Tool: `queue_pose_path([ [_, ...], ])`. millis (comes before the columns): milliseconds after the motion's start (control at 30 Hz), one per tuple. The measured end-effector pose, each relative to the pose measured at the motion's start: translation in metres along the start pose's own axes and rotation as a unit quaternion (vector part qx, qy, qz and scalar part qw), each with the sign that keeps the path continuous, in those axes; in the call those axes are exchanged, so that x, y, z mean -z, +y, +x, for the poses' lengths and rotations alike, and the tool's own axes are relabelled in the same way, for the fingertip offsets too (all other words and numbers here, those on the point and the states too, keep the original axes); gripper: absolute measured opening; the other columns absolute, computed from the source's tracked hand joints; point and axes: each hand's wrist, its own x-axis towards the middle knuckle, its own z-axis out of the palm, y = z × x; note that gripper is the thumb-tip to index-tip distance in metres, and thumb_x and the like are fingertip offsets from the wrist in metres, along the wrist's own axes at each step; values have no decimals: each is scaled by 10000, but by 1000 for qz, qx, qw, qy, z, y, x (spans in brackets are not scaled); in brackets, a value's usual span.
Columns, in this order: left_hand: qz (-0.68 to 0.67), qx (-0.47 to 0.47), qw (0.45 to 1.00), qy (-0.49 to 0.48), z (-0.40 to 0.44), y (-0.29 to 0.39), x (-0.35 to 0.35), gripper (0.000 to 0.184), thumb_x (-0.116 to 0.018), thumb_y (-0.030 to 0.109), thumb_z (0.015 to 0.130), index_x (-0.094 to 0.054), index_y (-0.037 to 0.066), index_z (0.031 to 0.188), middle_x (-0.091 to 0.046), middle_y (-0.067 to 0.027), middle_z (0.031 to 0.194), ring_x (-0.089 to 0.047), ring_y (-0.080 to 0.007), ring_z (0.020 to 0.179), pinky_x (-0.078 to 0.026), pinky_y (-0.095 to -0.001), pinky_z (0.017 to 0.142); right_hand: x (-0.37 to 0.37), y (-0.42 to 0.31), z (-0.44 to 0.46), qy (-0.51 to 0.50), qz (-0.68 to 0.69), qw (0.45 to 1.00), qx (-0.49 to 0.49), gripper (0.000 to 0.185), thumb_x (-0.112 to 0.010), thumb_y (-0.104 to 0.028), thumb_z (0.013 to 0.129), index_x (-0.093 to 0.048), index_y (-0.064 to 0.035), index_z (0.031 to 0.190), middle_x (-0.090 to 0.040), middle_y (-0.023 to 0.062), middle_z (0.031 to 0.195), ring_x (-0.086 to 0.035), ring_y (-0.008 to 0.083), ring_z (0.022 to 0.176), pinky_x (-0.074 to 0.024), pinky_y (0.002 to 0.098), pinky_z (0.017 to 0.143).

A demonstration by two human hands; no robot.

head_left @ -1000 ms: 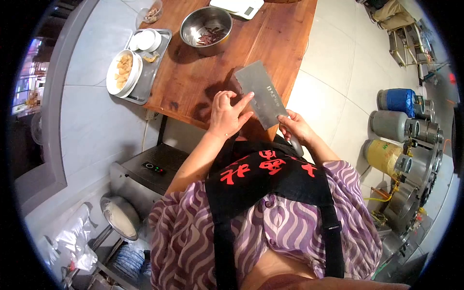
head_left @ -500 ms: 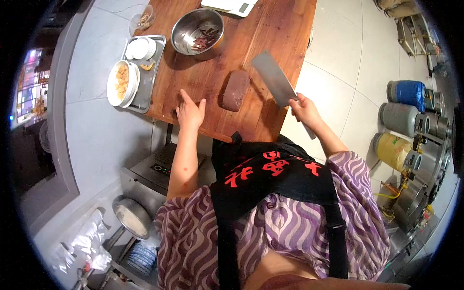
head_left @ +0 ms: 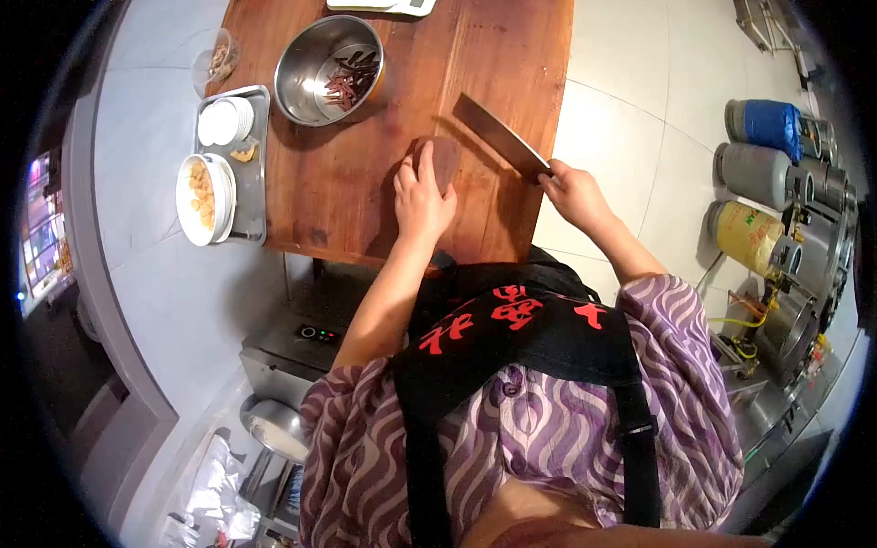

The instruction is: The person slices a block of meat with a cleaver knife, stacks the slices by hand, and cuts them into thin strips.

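Observation:
A dark reddish-brown block (head_left: pixel 447 163) with a smooth, moist-looking surface lies on the wooden table. My left hand (head_left: pixel 424 203) is on the block's near left part, fingers over it and thumb at its near side, hiding much of it. To the right, my right hand (head_left: pixel 577 195) is closed around the handle of a cleaver (head_left: pixel 501 137). The broad blade points up and left, held above the table beside the block and apart from it. Beyond them stands a steel bowl (head_left: pixel 290 84) with dark red-brown strips (head_left: pixel 353 82) inside.
On the left, a metal tray (head_left: pixel 258 155) carries white dishes (head_left: pixel 226 121) and a bowl of yellowish pieces (head_left: pixel 202 194). A clear tub (head_left: pixel 216 62) stands behind it. A white scale (head_left: pixel 402 6) is at the far side. Gas cylinders (head_left: pixel 752 173) stand on the floor at right.
My left hand has moved right from the bare tabletop onto the brown block. The cleaver has turned so its blade appears narrower. The view has shifted slightly.

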Motion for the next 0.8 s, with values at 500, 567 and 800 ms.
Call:
queue_pose_path([
  [500,-60,-232,970,31,-7,-8,-12,381,-681,167,812,-605,18,1154,-536,-206,1197,-492,-381,1158,-427,-456,979,-8,-23,-18,-12,-167,977,131,281,-563,-47,776,-521,-63,1054,-600,164,813,-657,336,712,-541,412,596],
  [567,-39,-214,975,48,-9,-5,-14,418,-709,191,794,-597,20,1159,-512,-227,1184,-478,-403,1157,-425,-470,976,-4,-29,-32,0,-164,976,146,282,-565,-49,772,-521,-63,1050,-599,164,811,-657,339,716,-540,418,599],
  [800,-7,-62,998,29,-16,17,-12,742,-795,200,707,-438,81,1346,-468,-230,1233,-457,-428,1167,-411,-476,982,-4,-7,-40,37,-89,993,71,157,-526,-32,807,-498,-23,961,-586,211,790,-617,401,681,-516,465,596],
])
